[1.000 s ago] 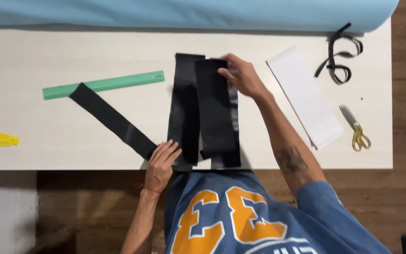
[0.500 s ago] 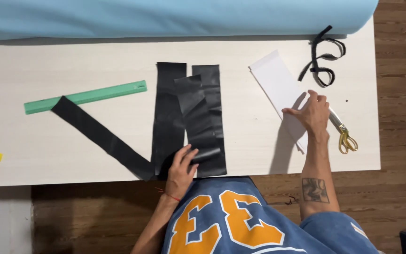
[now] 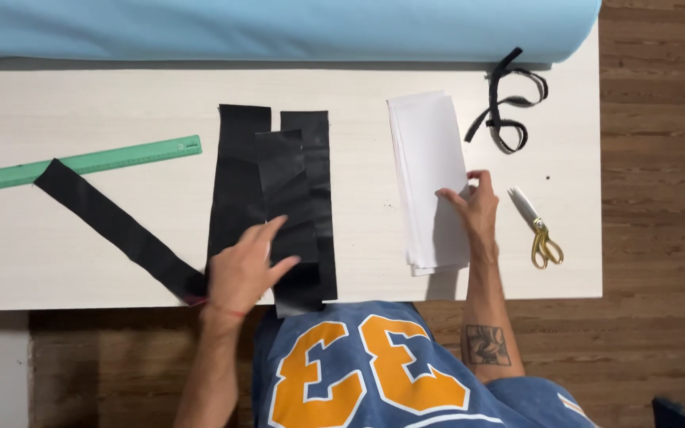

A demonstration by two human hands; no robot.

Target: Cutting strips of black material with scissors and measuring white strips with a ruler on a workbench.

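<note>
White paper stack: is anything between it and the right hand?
Nothing visible. The right hand already rests on the right edge of the stack of white paper sheets; the gold-handled scissors lie apart, to its right.

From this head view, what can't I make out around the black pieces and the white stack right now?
- Black fabric strips: the left hand hides their lower overlap, so the layer count is unclear.
- White sheet stack: the right hand covers its right edge; whether the fingers pinch a sheet is unclear.
- Green ruler: markings too small to read.
- Light blue fabric roll: cut off by the top edge.
</note>
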